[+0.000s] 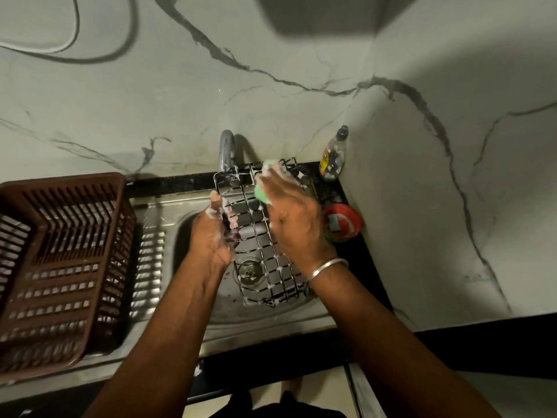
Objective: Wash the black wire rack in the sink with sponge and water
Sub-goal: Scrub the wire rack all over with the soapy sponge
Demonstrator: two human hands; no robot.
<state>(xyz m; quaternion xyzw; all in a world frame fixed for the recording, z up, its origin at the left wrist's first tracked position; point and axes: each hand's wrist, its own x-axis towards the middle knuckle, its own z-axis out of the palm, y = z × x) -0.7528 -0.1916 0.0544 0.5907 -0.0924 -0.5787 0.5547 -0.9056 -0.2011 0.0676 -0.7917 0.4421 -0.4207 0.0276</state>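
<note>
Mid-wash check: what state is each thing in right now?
Rack: sudsy, tilted up in sink.
Sponge: soapy, on rack's far end.
Left hand: grips rack's left edge.
Right hand: holds sponge.
Tap: no stream visible.
Bottle: upright, capped.
Tub: open.
Basket: upright, nothing visible inside.

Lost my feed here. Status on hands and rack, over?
Left hand grips soapy wire rack over sink. Right hand holds green sponge against its far end. Tap just behind rack.

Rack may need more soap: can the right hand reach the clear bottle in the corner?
Probably yes: the clear bottle stands just past the right hand, beyond the wire rack's corner, though the fingers hold a green sponge.
</note>
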